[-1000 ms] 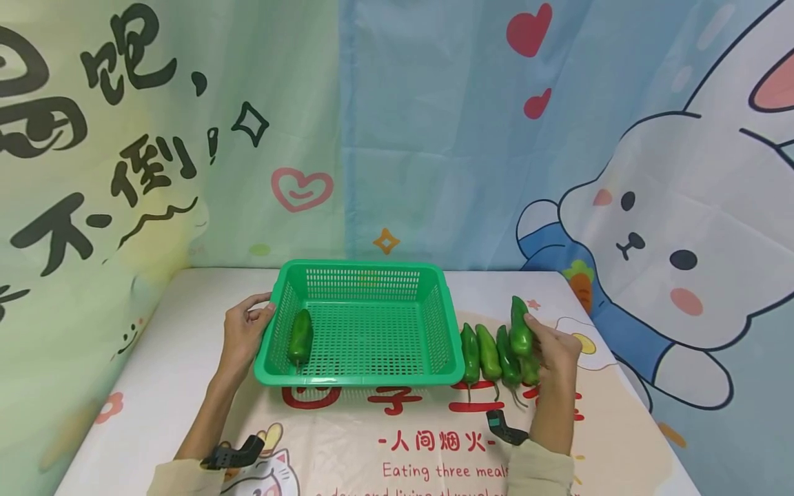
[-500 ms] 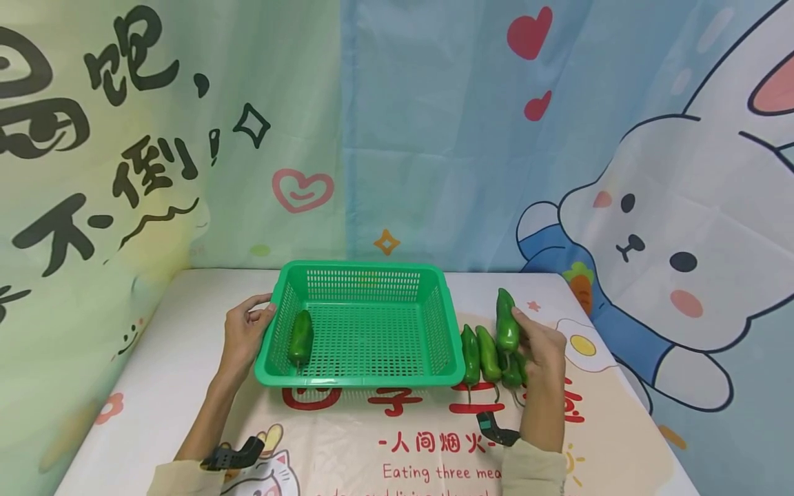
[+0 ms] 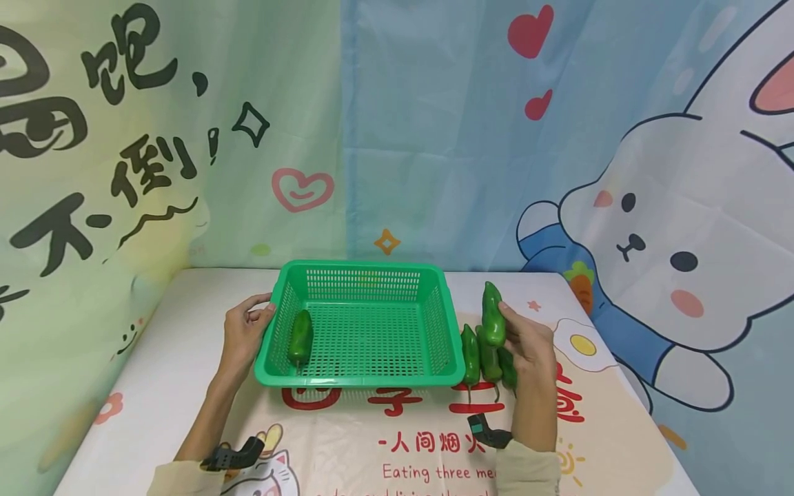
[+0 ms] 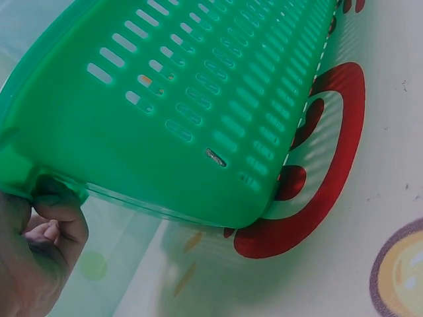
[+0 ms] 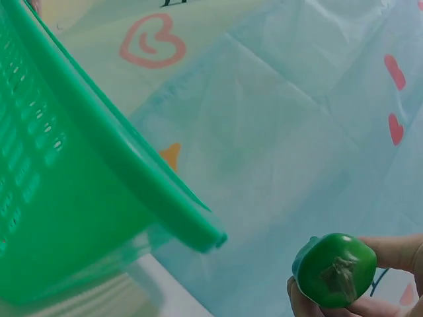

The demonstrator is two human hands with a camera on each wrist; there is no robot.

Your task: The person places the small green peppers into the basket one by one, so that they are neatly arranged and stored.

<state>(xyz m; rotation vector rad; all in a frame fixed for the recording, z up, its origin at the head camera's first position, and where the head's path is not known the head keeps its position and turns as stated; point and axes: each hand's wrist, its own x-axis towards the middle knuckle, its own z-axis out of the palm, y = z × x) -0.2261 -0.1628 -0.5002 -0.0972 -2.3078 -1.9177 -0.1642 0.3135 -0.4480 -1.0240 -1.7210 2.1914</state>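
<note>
My left hand (image 3: 244, 336) grips the left rim of a green plastic basket (image 3: 360, 380); in the left wrist view its thumb and fingers (image 4: 66, 228) curl at the basket's edge. Inside, one green pepper (image 3: 300, 337) lies along the left side. My right hand (image 3: 532, 341) holds another green pepper (image 3: 493, 317), tip up, raised above the peppers right of the basket. Seen from the right wrist, that pepper's stem end (image 5: 340, 271) faces the camera, with fingers on either side. Below lie a near pepper (image 3: 471, 355), a middle pepper (image 3: 490, 363) and a partly hidden pepper (image 3: 508, 370).
The basket stands on a table with a printed cloth (image 3: 397, 448). A printed curtain (image 3: 403, 138) hangs behind the table. Each wrist wears a black device, such as the left one (image 3: 232, 455). The basket's right rim (image 5: 152, 172) is beside the held pepper.
My right hand has moved left and slightly up with its pepper, from the right end of the row toward the basket. The left hand and basket have stayed in place.
</note>
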